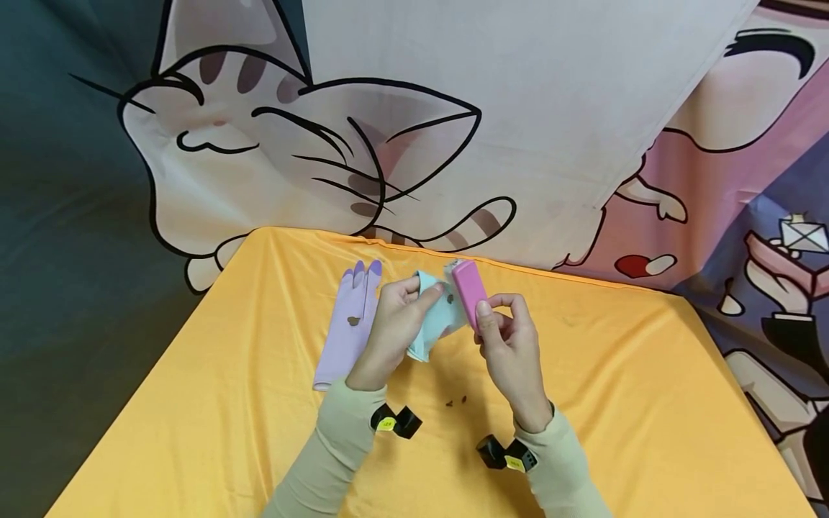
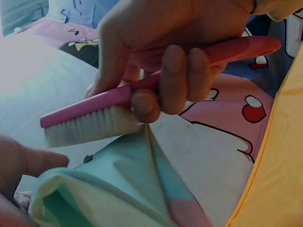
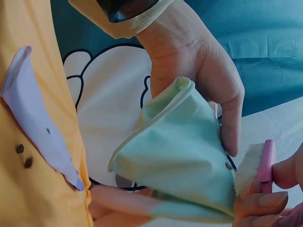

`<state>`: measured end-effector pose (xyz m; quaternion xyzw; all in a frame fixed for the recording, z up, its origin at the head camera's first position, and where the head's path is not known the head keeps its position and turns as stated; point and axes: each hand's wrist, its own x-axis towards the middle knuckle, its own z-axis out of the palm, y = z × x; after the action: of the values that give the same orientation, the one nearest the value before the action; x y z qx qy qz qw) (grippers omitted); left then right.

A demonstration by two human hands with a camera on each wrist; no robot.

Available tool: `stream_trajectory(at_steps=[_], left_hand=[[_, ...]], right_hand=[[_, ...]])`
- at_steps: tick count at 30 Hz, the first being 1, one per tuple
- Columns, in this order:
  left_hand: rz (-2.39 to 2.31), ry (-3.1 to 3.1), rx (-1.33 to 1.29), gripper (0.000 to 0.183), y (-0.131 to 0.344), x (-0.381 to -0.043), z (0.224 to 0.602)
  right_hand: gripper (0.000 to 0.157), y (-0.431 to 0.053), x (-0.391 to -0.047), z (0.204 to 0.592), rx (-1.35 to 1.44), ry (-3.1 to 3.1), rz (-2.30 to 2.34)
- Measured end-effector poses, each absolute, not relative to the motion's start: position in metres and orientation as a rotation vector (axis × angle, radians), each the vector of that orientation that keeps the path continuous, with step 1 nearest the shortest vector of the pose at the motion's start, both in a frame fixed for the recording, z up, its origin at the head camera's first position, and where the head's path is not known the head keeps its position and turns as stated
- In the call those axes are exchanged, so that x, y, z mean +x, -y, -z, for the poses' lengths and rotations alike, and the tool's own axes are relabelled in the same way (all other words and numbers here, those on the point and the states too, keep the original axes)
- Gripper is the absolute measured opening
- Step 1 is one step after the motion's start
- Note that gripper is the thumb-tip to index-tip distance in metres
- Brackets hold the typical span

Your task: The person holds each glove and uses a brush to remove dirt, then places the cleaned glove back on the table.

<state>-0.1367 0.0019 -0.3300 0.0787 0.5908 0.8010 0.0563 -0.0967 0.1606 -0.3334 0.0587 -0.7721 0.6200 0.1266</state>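
A mint-green rubber glove (image 1: 439, 316) with pinkish fingers is held up over the table by my left hand (image 1: 393, 324), thumb on its face. Its open cuff shows in the right wrist view. My right hand (image 1: 514, 352) grips a pink brush (image 1: 469, 288) by the handle. In the left wrist view the brush's white bristles (image 2: 90, 127) point down at the glove, right by its surface. A small dark brown bit (image 2: 88, 159) sits on the glove near my left thumb. The left fingers behind the glove are partly hidden.
A lavender rubber glove (image 1: 338, 345) with darker purple fingertips lies on the yellow tablecloth (image 1: 214, 403), left of my hands. It carries a brown bit (image 1: 353, 321). Brown crumbs (image 1: 450, 404) lie on the cloth below my hands. A cartoon-cat backdrop (image 1: 557, 129) hangs behind the table.
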Motion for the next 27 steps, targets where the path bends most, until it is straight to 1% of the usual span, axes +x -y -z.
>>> stream_trajectory(at_steps=[8, 18, 22, 27], left_hand=[[-2.387, -1.897, 0.27, 0.036, -0.01, -0.134, 0.328], [-2.596, -1.832, 0.139, 0.035, -0.001, -0.134, 0.324], [-2.614, -1.812, 0.137, 0.038, 0.003, -0.133, 0.317], [-2.571, -1.827, 0.17, 0.039, 0.003, -0.135, 0.32]], right_hand=[[0.022, -0.159, -0.096, 0.331, 0.215, 2.265, -1.789], [0.016, -0.15, -0.088, 0.311, 0.206, 2.356, -1.739], [0.02, -0.156, -0.093, 0.323, 0.187, 2.371, -1.739], [0.025, -0.162, -0.098, 0.337, 0.2, 2.291, -1.774]])
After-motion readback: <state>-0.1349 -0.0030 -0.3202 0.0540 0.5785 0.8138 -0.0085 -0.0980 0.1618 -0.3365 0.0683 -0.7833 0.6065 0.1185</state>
